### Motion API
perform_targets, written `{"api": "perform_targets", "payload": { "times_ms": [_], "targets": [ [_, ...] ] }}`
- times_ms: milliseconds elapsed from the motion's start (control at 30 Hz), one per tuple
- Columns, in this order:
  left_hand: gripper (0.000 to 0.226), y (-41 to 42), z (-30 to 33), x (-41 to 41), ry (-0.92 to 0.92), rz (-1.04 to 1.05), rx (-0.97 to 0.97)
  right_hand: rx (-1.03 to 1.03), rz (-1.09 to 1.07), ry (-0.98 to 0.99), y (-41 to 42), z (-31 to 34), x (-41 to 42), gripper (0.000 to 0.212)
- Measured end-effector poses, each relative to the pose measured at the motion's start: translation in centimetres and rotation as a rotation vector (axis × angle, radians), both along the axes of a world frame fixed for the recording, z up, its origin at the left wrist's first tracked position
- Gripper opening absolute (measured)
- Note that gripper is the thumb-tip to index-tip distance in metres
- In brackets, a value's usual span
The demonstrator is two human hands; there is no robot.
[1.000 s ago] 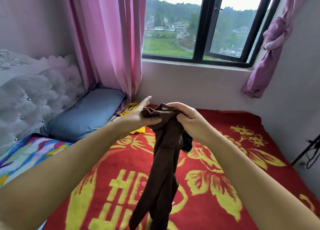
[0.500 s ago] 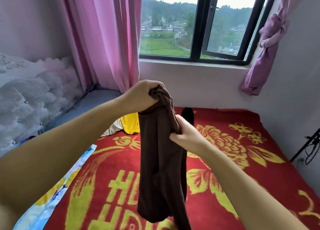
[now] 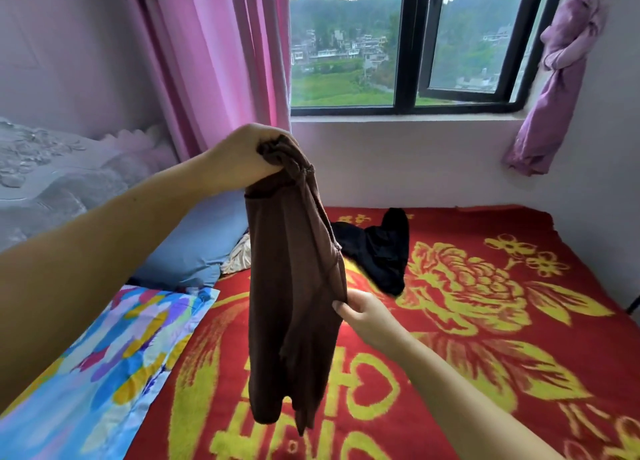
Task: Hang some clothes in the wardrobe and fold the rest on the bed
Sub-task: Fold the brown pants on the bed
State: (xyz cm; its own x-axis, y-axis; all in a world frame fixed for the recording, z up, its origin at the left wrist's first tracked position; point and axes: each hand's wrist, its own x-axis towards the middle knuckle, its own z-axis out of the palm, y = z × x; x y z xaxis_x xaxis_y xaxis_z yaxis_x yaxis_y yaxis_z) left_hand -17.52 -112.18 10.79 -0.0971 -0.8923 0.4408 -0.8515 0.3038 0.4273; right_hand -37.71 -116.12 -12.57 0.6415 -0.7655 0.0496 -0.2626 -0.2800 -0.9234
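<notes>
A brown garment (image 3: 294, 303) hangs in the air above the bed. My left hand (image 3: 242, 161) grips its bunched top edge, held high. My right hand (image 3: 363, 315) pinches the garment's right side about halfway down. The lower part hangs loose over the red and yellow blanket (image 3: 485, 321). A black garment (image 3: 377, 251) lies crumpled on the blanket behind the brown one. A pale satin piece (image 3: 239, 255) shows by the pillow, partly hidden.
A blue pillow (image 3: 197, 248) and a multicoloured pillow (image 3: 104, 366) lie at the left by the padded headboard (image 3: 45, 182). Pink curtain (image 3: 214, 61) and window (image 3: 408, 43) stand behind the bed. A knotted purple curtain (image 3: 557, 78) hangs at the right wall.
My left hand has lifted the garment's top higher. My right hand has slid down its right edge from the top to the middle. The garment now hangs longer and flatter.
</notes>
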Motion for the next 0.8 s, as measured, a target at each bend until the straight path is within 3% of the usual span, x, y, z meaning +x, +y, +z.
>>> {"api": "perform_targets", "payload": {
  "times_ms": [133, 200, 267, 333, 400, 500, 567, 800],
  "targets": [
    [0.024, -0.7, 0.1, 2.6, 0.123, 0.192, -0.069, 0.053, -0.223, -0.335, -0.3, 0.8, -0.1, 0.022],
    [0.023, -0.8, 0.2, 4.0, 0.241, 0.284, -0.095, 0.067, -0.204, -0.455, -0.9, 1.6, -0.9, 0.017],
    [0.031, -0.9, 0.3, 4.9, 0.324, 0.335, -0.132, 0.074, -0.077, -0.453, -1.2, 2.5, -1.6, 0.016],
    [0.026, -1.1, 0.2, 5.2, 0.335, 0.35, -0.164, 0.075, 0.064, -0.333, -1.4, 2.9, -2.3, 0.013],
    [0.022, -1.5, 0.2, 5.3, 0.332, 0.343, -0.189, 0.092, 0.157, -0.066, -1.7, 2.5, -2.9, 0.014],
    [0.025, -2.1, 0.4, 5.0, 0.358, 0.358, -0.226, 0.135, 0.19, 0.361, -2.3, 0.5, -4.3, 0.009],
    [0.026, -2.3, 0.6, 4.8, 0.403, 0.367, -0.238, 0.152, 0.186, 0.543, -2.6, -1.5, -5.6, 0.01],
    [0.023, -3.2, -2.7, 4.7, 0.277, 0.342, -0.086, 0.236, 0.04, 0.701, -5.2, -5.7, -8.5, 0.027]
  ]
}}
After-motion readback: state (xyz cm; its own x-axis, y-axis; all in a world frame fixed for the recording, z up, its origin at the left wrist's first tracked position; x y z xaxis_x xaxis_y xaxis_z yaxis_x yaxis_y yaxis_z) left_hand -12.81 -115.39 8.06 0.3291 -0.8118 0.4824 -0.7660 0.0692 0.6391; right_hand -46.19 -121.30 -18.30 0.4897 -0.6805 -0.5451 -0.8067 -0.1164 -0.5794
